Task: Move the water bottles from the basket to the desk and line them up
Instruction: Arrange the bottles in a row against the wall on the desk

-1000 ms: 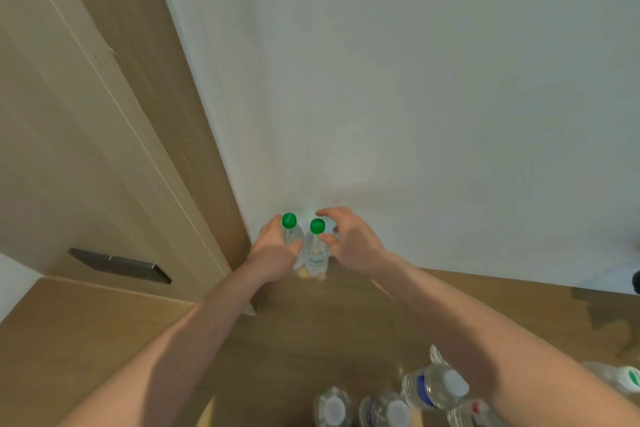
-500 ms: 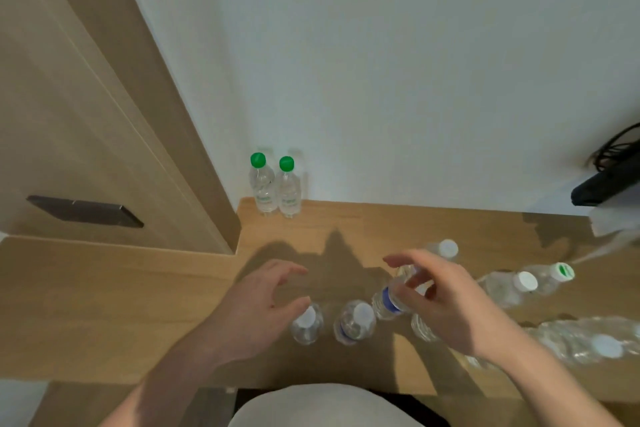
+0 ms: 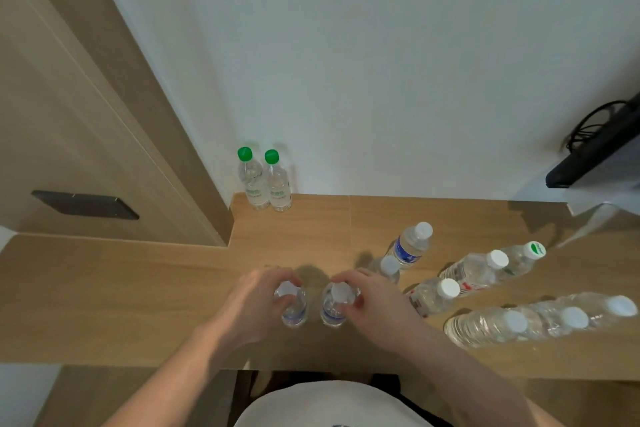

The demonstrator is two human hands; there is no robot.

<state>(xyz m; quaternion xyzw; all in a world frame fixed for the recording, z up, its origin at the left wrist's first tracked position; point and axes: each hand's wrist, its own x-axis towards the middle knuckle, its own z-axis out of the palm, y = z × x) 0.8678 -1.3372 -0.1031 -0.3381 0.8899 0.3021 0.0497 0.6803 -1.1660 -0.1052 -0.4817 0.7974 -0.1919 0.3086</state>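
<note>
Left hand (image 3: 254,303) is closed around the neck of a blue-label bottle (image 3: 293,307), fingers wrapped just under its white cap. Right hand (image 3: 372,302) grips a second blue-label bottle (image 3: 333,308) the same way. Both bottles stand upright on the desk (image 3: 138,305), side by side with a small gap between them.

Landmark: the green-capped pair (image 3: 265,180), upright and touching at the wall (image 3: 381,62) in the desk's back corner. From that pair, the two held bottles lie straight toward me, near the front edge. I read the pair as the start of the row.

Key relation for the next move, as I judge it: the open slot is just right of the pair, directly away from both hands. Long axes are vertical, so a lift and forward carry needs no turning. The left hand is slightly nearer.

Right of the held bottles, several white-capped bottles (image 3: 446,291) stand unsorted. No basket in view.
</note>
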